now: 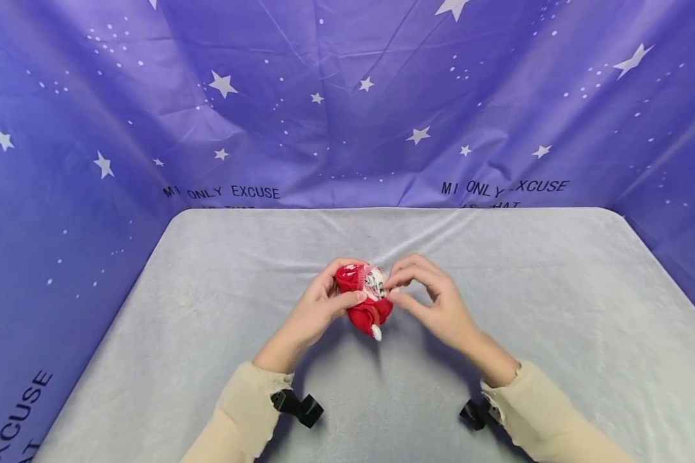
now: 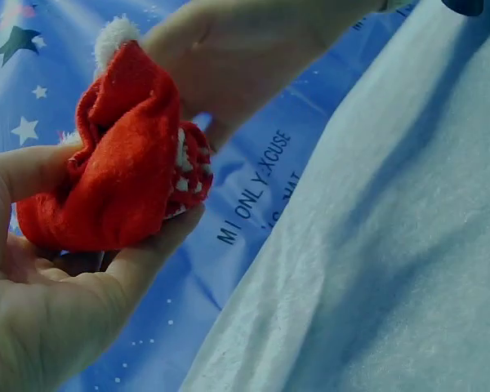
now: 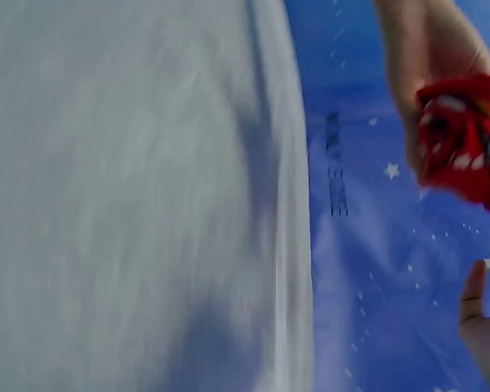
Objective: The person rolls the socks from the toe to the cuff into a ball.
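A small red fabric bundle (image 1: 366, 307) with white markings and a white pompom is held just above the grey table cover (image 1: 208, 289), near its middle. My left hand (image 1: 347, 283) grips its left side, thumb across the front. My right hand (image 1: 395, 288) pinches its upper right edge with thumb and fingertips. The left wrist view shows the red bundle (image 2: 122, 180) close up in the left hand (image 2: 106, 278), with the right hand (image 2: 245, 49) behind it. Seen from the right wrist, the bundle (image 3: 465, 147) is at the upper right, blurred.
A purple star-printed cloth backdrop (image 1: 347, 96) encloses the table at the back and both sides. Black camera mounts (image 1: 297, 406) (image 1: 476, 411) sit at both wrists. Cream sleeves cover the forearms.
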Demonstrator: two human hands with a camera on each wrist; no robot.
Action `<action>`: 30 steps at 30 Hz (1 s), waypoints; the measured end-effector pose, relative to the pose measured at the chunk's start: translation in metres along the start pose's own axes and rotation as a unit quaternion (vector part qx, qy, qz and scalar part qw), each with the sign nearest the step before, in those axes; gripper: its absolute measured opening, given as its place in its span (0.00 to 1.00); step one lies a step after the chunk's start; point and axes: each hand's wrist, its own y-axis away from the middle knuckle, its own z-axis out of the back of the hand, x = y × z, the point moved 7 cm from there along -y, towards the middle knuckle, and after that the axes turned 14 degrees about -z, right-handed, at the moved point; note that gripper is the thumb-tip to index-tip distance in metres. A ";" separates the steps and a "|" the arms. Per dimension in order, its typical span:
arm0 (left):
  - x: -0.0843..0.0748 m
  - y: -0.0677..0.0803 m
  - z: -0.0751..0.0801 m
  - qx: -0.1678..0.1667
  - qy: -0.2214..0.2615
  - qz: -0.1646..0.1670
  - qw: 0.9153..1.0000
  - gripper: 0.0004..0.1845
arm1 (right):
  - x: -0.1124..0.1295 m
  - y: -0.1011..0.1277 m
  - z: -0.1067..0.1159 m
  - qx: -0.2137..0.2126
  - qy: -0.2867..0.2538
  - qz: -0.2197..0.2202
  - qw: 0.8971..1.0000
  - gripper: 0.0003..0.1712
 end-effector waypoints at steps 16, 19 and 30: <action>0.014 -0.004 0.003 -0.170 0.183 0.065 0.966 0.19 | 0.009 0.007 -0.012 0.072 0.087 0.058 0.992 0.06; 0.016 -0.003 -0.007 -0.156 0.215 0.071 0.962 0.20 | 0.008 0.006 -0.014 0.039 0.135 0.054 0.989 0.11; 0.026 0.000 -0.008 -0.157 0.140 0.073 0.975 0.32 | 0.000 0.001 -0.017 0.062 0.133 0.006 0.989 0.10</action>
